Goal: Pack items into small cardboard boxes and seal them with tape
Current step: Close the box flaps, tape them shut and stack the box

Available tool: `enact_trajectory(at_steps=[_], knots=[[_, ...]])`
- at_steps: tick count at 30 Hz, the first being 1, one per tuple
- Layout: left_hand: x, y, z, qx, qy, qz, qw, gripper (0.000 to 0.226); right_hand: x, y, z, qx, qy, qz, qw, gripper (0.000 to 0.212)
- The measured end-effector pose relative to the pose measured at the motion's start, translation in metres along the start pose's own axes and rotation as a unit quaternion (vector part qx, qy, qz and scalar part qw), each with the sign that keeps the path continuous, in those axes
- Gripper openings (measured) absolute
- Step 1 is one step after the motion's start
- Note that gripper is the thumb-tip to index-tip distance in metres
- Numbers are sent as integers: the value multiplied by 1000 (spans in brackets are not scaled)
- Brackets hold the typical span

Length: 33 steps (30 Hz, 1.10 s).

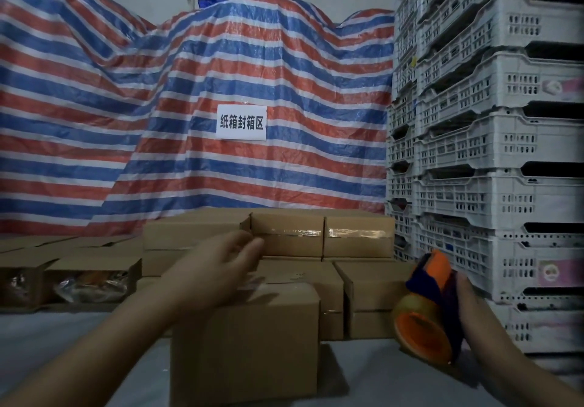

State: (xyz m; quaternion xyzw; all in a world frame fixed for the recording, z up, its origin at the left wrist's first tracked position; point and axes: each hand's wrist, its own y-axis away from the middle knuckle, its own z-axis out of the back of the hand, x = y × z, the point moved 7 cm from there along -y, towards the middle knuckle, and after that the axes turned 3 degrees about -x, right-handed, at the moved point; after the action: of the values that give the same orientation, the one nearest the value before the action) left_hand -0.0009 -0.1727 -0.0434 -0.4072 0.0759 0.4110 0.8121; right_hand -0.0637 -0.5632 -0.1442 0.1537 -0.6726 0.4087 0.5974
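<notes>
The left hand (218,267) is hovering over the top of the nearest cardboard box (245,340), fingers loosely curled and relaxed, holding nothing; whether the palm is touching the box top cannot be told. The right hand (467,305) is gripping a tape dispenser (433,305), an orange and dark blue tool carrying a roll of tape with an orange core, and is holding it low at the right, just beside the closed boxes. The nearest box is standing upright on the grey floor (63,343) directly in front of the person, flaps closed. Behind it, sealed boxes (357,239) are sitting in a two-level stack, the upper ones showing a glossy strip of clear tape along their front faces. To the left, open boxes (91,277) are lying on their sides with their mouths facing the camera, and plastic-wrapped items (91,286) are showing inside; what the items are cannot be told. At the right, a tall stack of white perforated plastic crates (493,141) is rising to the top of the view, just beside the sealed boxes. Across the background, a red, white and blue striped tarpaulin (126,106) is draping over bulky shapes, and a white paper sign (241,122) with black Chinese characters is hanging on it, above the stacked boxes.
</notes>
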Motion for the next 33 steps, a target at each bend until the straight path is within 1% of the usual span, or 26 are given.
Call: enact_trajectory(at_steps=[1,2,3,4,6,8,9,12,13,14,15,16,17,18,19,20,21,23,26,28,30,32,33], knots=[[14,3,8,-37,32,33,998,23,5,5,3,-19,23,42,999,59],[27,8,14,-75,63,54,994,30,15,10,6,-38,91,106,989,55],[43,14,17,-115,99,81,985,41,23,15,7,-46,176,172,968,51],[56,21,16,-135,139,111,975,52,29,22,3,-40,259,217,940,49],[78,34,3,-143,216,173,950,70,22,30,-8,7,402,227,887,57],[88,44,-11,-158,272,215,924,72,13,35,-20,37,514,237,823,66],[90,48,-13,-173,291,224,914,71,10,35,-24,47,540,239,806,71],[86,54,-11,-205,316,223,899,65,20,36,-28,55,577,211,787,87],[85,56,-10,-213,318,223,897,64,28,35,-29,48,587,211,780,88],[83,59,-9,-213,318,227,895,65,40,38,-31,35,585,223,779,83],[84,62,-9,-216,310,227,898,71,55,42,-34,11,553,258,793,71],[81,66,-7,-219,300,225,901,78,70,48,-38,-1,495,284,821,58],[79,70,-7,-221,290,218,905,84,82,54,-43,7,412,292,863,51],[77,74,-7,-220,287,210,909,87,92,58,-52,32,314,273,909,51],[76,77,-8,-219,284,202,911,89,98,60,-65,71,216,226,947,55],[75,79,-9,-216,285,199,912,90,99,61,-84,120,130,157,972,58],[74,80,-11,-212,289,198,912,91,99,66,-106,163,62,95,980,62],[74,83,-15,-208,295,203,910,91,93,80,-148,207,-1,27,978,60],[71,87,-23,-188,308,214,908,90,67,101,-188,225,-63,-70,970,62],[69,90,-27,-176,320,217,905,87,54,105,-194,212,-132,-119,961,62],[71,93,-29,-165,336,225,900,83,46,104,-194,207,-165,-141,954,64],[74,98,-31,-156,351,236,893,74,39,106,-194,217,-141,-134,957,71],[75,100,-31,-149,358,238,891,67,37,109,-193,226,-126,-126,958,78]])
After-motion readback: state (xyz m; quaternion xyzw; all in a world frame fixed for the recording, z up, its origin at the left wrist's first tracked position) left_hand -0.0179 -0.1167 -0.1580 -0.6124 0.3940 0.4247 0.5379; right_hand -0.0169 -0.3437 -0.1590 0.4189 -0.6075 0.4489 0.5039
